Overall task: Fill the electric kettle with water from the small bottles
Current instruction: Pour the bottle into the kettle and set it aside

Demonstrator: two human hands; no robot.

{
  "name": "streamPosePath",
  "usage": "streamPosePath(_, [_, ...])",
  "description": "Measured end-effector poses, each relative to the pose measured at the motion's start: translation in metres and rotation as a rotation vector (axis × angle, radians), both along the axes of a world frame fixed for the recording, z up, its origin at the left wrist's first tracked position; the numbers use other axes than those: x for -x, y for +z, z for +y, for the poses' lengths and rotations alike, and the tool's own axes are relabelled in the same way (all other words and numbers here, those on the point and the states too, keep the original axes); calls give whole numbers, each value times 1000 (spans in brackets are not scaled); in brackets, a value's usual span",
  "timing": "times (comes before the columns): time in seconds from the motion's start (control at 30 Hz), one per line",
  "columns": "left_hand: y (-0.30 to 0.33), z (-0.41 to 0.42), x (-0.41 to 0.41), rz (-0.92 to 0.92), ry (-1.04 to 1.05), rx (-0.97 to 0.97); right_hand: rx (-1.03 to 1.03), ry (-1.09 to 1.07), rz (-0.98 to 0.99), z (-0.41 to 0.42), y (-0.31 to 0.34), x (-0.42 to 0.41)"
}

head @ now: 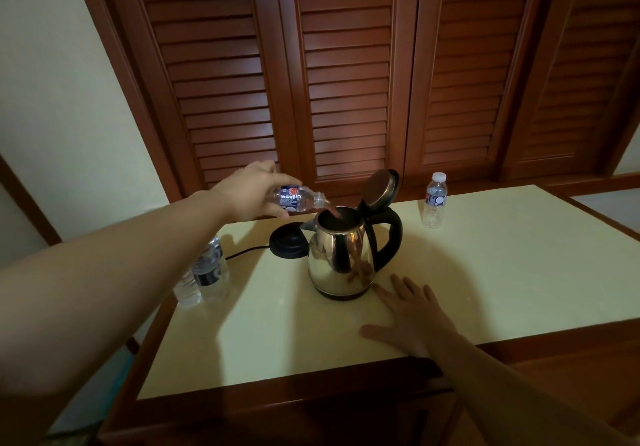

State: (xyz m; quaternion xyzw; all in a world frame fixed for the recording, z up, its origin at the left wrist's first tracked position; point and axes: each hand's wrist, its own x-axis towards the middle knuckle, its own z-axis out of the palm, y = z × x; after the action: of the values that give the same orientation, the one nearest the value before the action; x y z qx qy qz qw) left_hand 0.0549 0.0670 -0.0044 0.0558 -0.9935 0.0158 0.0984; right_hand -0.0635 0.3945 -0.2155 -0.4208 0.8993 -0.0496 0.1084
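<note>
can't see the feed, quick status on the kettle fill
Left hand tipping small bottle into open kettle. Right hand flat on table. Nothing in the way.

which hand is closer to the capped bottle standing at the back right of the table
Right. The right hand lies flat in front of the capped bottle; the left hand is far left, beyond the kettle.

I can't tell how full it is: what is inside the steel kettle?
Through the open top of the shiny steel kettle only a dark interior shows, with water streaming in from the tilted clear plastic bottle. The water level is hidden by shadow.
</note>
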Motion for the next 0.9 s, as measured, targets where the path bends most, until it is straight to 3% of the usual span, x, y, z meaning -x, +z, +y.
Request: streamPosePath(0.9, [27, 14, 25, -121, -86, 244, 10, -25, -12, -1, -1, 0])
